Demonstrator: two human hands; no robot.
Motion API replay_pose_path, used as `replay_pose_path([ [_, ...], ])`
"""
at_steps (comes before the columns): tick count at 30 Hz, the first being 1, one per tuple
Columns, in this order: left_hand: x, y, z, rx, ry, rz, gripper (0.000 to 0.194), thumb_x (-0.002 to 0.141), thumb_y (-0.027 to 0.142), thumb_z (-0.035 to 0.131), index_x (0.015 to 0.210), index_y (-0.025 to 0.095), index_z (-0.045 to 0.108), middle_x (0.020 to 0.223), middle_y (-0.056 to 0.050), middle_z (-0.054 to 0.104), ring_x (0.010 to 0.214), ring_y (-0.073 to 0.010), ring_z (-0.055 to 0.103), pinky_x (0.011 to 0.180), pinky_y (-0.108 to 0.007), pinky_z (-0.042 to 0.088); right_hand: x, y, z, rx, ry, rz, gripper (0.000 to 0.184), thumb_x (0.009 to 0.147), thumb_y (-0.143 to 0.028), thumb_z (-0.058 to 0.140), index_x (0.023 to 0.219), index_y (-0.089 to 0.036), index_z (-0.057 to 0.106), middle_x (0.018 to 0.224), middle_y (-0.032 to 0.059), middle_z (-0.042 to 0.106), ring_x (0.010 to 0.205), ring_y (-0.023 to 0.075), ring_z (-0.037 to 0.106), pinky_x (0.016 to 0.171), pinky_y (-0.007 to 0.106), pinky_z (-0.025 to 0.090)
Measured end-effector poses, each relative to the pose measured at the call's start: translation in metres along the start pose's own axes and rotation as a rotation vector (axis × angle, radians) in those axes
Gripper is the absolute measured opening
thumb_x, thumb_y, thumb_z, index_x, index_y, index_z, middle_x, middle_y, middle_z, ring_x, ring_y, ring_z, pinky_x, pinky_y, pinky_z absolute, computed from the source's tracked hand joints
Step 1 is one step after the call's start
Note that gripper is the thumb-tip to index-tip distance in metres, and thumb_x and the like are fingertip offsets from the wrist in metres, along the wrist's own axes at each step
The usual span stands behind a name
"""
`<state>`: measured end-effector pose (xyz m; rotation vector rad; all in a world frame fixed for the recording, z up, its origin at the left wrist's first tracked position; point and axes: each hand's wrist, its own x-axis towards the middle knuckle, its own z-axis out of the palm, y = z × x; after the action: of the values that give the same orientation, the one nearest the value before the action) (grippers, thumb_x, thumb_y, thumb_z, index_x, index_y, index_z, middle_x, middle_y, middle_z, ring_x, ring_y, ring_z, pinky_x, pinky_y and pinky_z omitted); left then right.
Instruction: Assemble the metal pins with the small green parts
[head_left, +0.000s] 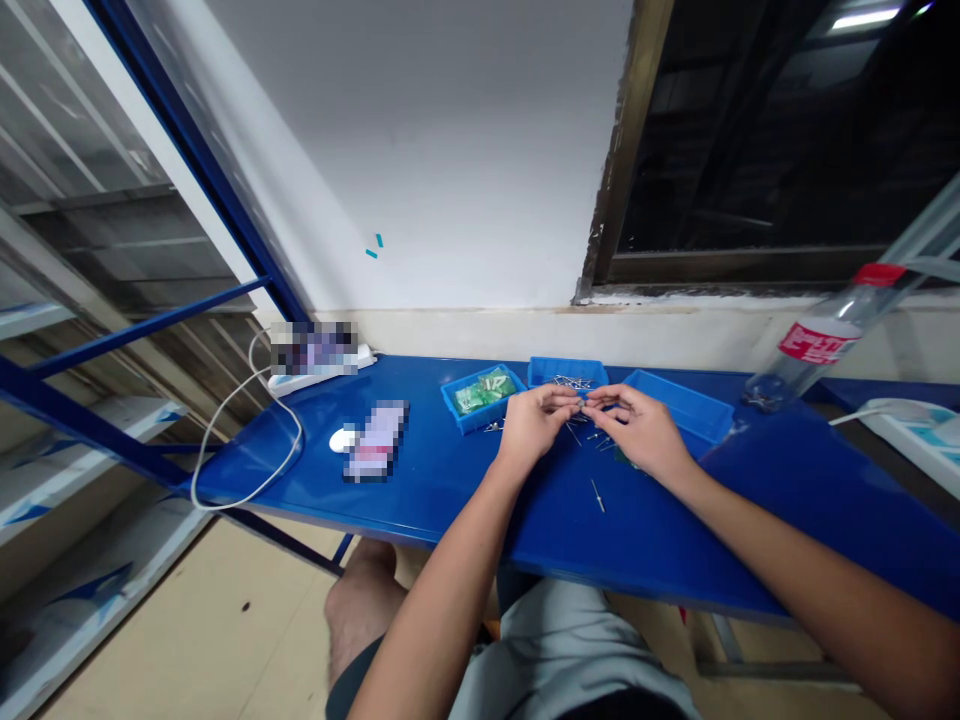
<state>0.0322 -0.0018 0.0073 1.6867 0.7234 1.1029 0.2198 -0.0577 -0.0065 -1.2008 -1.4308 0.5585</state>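
My left hand [534,425] and my right hand [637,430] hover above a blue workbench [480,490], with their fingertips meeting in front of a shallow blue plastic bin [566,372]. Together they pinch a small metal pin [583,402], mostly hidden by my fingers. Several metal pins [571,382] lie heaped in that bin. More loose pins [589,438] are scattered under my hands, and a single pin [597,495] lies nearer the bench's front edge.
A blue bin of green packets [481,397] stands to the left, another blue bin [679,405] to the right. Further left are a white computer mouse [343,440], its looping cable [247,465] and a blurred object [375,440]. A plastic bottle [821,335] lies tilted at right.
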Motion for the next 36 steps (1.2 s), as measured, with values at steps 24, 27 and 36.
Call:
replay_pose_path([
  [24,-0.003,0.013,-0.003,0.073,0.232,0.112,0.044,0.093,0.016,0.073,0.136,0.02,0.067,0.114,-0.009,0.081,0.105,-0.021,0.079,0.099,-0.038,0.064,-0.004,-0.011,0.005,0.269,-0.182,0.012,0.053,0.095,-0.045,0.075,0.144,-0.03,0.062,0.151,0.0109,0.063,0.134,0.0313,0.064,0.094,0.046,0.067],
  [27,0.0,0.014,-0.005,0.065,0.317,0.132,0.04,0.089,0.022,0.079,0.128,0.017,0.069,0.104,-0.008,0.08,0.093,-0.0181,0.078,0.087,-0.031,0.065,-0.003,-0.012,0.005,0.238,-0.117,0.031,0.049,0.093,-0.047,0.075,0.138,-0.028,0.065,0.144,0.0128,0.067,0.125,0.0311,0.07,0.084,0.042,0.069],
  [36,0.003,0.013,-0.004,0.004,0.359,0.109,0.04,0.089,0.023,0.079,0.125,0.017,0.064,0.101,-0.007,0.076,0.089,-0.0146,0.074,0.083,-0.026,0.061,-0.001,-0.01,0.005,0.187,-0.029,0.09,0.046,0.089,-0.054,0.078,0.122,-0.023,0.069,0.114,0.0128,0.077,0.1,0.0276,0.075,0.064,0.034,0.066],
])
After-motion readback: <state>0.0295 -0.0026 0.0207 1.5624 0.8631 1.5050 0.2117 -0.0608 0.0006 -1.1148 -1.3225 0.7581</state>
